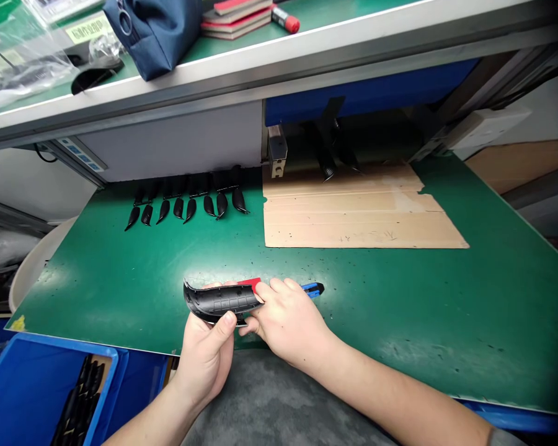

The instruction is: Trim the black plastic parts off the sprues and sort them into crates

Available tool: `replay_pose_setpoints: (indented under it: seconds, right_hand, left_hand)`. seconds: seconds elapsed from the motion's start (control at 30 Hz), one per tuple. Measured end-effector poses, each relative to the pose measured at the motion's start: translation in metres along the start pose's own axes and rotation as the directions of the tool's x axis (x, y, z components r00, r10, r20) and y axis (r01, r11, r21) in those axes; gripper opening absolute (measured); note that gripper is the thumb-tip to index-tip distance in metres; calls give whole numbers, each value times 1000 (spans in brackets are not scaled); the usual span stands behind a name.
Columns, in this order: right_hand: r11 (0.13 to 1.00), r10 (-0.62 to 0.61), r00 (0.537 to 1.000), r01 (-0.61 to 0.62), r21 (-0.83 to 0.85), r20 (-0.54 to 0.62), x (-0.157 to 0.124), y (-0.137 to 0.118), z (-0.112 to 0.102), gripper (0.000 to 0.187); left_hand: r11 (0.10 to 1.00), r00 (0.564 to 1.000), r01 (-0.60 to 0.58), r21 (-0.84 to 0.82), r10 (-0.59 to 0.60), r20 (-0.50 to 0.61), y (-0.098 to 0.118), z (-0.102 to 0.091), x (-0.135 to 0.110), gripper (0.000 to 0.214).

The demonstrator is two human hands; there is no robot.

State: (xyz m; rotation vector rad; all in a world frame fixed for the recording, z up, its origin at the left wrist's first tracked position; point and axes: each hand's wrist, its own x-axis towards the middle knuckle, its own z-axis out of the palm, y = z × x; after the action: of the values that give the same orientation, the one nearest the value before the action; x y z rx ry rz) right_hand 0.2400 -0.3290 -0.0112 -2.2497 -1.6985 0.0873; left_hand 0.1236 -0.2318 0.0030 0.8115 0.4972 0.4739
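Observation:
A curved black plastic part (218, 301) is held over the front edge of the green mat (121, 279). My left hand (207, 356) grips it from below, thumb pressed on its lower edge. My right hand (288, 322) is closed around a blue-handled tool (312, 289) with a red section (251, 283), its end against the part's right end. The tool's tip is hidden behind the part and my fingers.
Several finished black parts (186, 209) lie in a row at the back left of the mat. A cardboard sheet (353, 214) covers the back right. A blue bin (41, 390) with more black parts sits at lower left. A shelf (260, 56) overhangs the bench.

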Motion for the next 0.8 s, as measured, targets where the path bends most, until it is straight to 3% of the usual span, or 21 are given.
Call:
replay_pose_setpoints:
  seconds: [0.3,0.57,0.7,0.8]
  right_hand:
    - [1000,-27,997,27,1,68,1,4,10,33]
    - [964,-20,981,-33,264,194,4,7,8,48]
    - [895,17,996,-53,443,84,0,0,13,48]
    - [918,119,993,-106,382,-11,-2,-7,15,51]
  left_hand:
    - [999,999,-12,35,11,38,-5,-7,4,46]
    - [999,1000,-21,41,22,-18,-10,-14,5,53]
    - [1000,999,-24,-5,24,-42,-8,-11,5,51]
    - [1000,999,-19,-5,19,-49,-6,-9,4,49]
